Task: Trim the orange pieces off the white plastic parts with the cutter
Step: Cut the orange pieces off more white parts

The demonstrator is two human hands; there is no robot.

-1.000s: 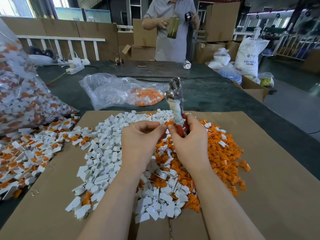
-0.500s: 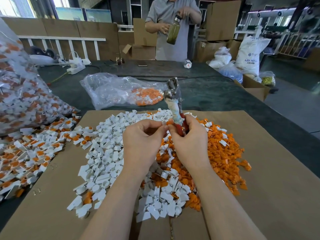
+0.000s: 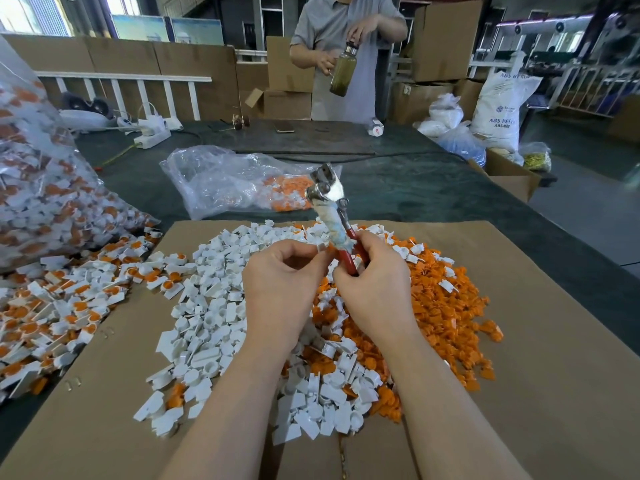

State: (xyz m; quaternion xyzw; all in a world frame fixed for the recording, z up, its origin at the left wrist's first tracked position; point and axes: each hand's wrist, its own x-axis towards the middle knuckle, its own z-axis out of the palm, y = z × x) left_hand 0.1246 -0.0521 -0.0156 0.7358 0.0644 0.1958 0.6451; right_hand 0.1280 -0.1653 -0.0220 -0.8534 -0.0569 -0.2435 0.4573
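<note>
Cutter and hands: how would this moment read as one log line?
right hand: grips cutter, head up | left hand: pinches small part by its handles | piles: white parts left, orange pieces right

Dim workshop: dark green table (image 3: 433,188), stacked cardboard boxes (image 3: 446,39), white railing (image 3: 124,79), bright windows (image 3: 20,12) behind.

Both forearms are bare from the bottom edge of the view up to the wrists, with no sleeves showing. The left hand (image 3: 284,289) and the right hand (image 3: 375,289) wear no gloves, rings, watch or bracelet. Fingernails are short and unpainted where visible.
</note>
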